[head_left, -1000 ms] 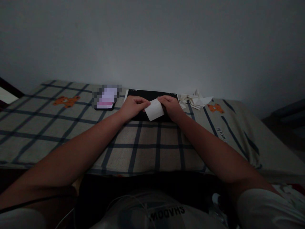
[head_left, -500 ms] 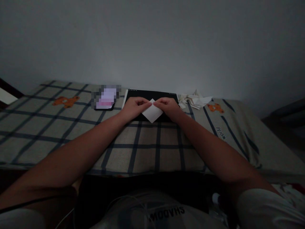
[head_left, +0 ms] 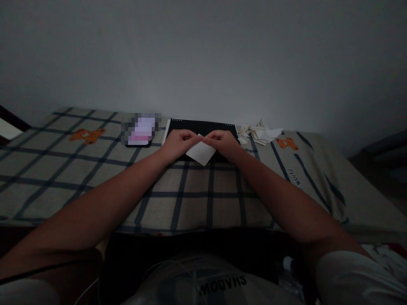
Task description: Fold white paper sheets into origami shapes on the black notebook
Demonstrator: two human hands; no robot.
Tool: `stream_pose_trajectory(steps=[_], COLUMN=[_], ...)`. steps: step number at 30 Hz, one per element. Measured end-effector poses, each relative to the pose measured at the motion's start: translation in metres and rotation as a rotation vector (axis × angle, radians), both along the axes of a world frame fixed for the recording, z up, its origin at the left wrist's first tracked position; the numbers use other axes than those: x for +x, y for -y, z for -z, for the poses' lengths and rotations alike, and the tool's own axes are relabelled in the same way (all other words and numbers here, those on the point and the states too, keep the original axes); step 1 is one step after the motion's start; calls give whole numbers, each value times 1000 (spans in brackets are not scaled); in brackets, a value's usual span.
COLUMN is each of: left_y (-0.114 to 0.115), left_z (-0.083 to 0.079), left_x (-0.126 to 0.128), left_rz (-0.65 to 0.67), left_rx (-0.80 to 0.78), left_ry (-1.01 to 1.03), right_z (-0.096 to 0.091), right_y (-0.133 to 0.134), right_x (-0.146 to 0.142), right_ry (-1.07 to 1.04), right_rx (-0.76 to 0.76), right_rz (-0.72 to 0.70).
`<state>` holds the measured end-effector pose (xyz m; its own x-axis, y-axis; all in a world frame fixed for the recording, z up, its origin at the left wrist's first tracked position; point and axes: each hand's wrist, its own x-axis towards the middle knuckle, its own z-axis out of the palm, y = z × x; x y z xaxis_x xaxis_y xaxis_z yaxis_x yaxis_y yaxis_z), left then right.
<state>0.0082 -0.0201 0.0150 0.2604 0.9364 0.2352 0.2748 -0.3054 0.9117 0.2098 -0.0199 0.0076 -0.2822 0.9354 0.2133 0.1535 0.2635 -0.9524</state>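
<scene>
Currently | left hand [head_left: 178,142] and right hand [head_left: 224,142] both pinch the white paper [head_left: 200,153] at its top corner, fingertips meeting | paper lies on black pad [head_left: 203,126], seemingly a firm backing over the soft bed [head_left: 190,190] | folded scraps [head_left: 260,133] sit aside, right

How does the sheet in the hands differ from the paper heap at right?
The sheet is one flat piece, the heap many folded bits. The left hand and right hand pinch the sheet over the black pad; the heap lies untouched on the checked cloth. Both are white paper.
</scene>
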Motion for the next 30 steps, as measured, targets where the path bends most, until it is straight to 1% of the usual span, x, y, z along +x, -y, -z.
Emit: stream_pose_trajectory(steps=[5, 9, 11, 13, 15, 17, 19, 24, 26, 30], left_y=[3, 4, 2, 0, -2, -2, 0, 2, 1, -1], left_z=[-3, -5, -4, -2, 0, 1, 0, -4, -3, 0], left_x=[0, 0, -1, -2, -2, -3, -3, -4, -5, -5], left_rz=[-9, -91, -123, -124, -91, -49, -32, -93, -104, -103], left_rx=[95, 168, 165, 125, 70, 48, 76, 204, 202, 119], left_ry=[-54, -32, -16, -7, -4, -9, -33, -50, -36, 40], right_z=[1, 2, 3, 2, 2, 1, 0, 1, 2, 4], right_y=[-3, -7, -8, -7, -6, -5, -4, -5, -6, -8], right_x=[2, 4, 5, 5, 5, 5, 5, 3, 3, 5], right_ry=[0, -33, -21, 3, 11, 14, 22, -15, -37, -18], right_rx=[-10, -30, -10, 11, 15, 12, 9, 14, 3, 20], right_rz=[-41, -31, -11, -1, -6, -16, -24, 3, -4, -2])
